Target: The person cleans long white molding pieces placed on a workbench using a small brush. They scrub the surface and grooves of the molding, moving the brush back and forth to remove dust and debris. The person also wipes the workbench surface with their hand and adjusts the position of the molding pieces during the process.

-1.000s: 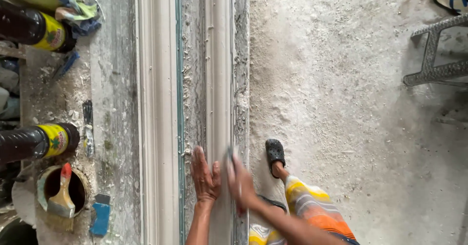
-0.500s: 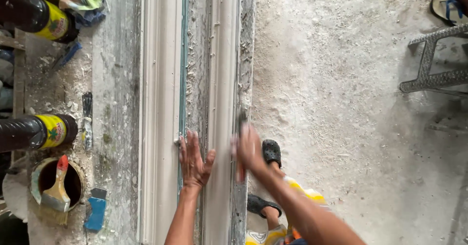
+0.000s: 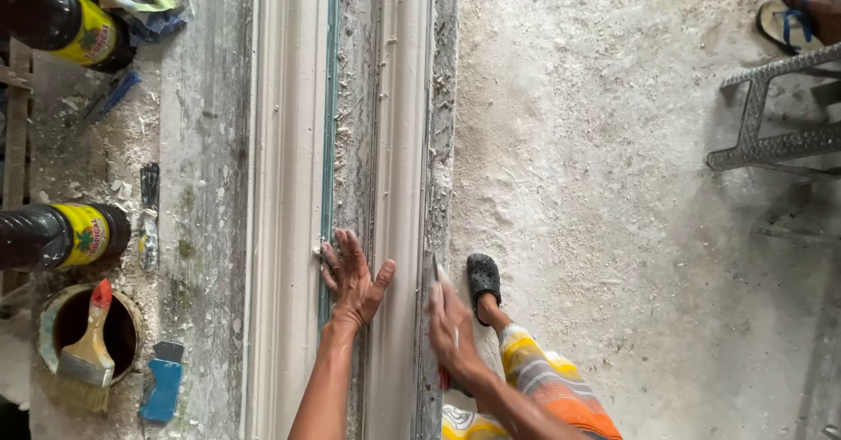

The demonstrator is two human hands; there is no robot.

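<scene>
White plaster moulding [image 3: 399, 142] lies on the dusty surface [image 3: 206, 142], its long axis running straight away from the person. The left hand [image 3: 353, 275], grip spread flat, presses beside it; the right hand [image 3: 448, 322] pinches a thin scraper [image 3: 438, 269] at its right edge

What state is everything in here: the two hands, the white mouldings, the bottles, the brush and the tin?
Left hand: open, flat on the bench between the mouldings.
Right hand: blurred, gripping a thin flat tool.
Long white plaster moulding: lying lengthwise, dusty.
Second white moulding: lying parallel.
Two dark yellow-labelled bottles: lying on their sides.
Red-handled paintbrush: resting across the round tin.
Round tin: open.
</scene>
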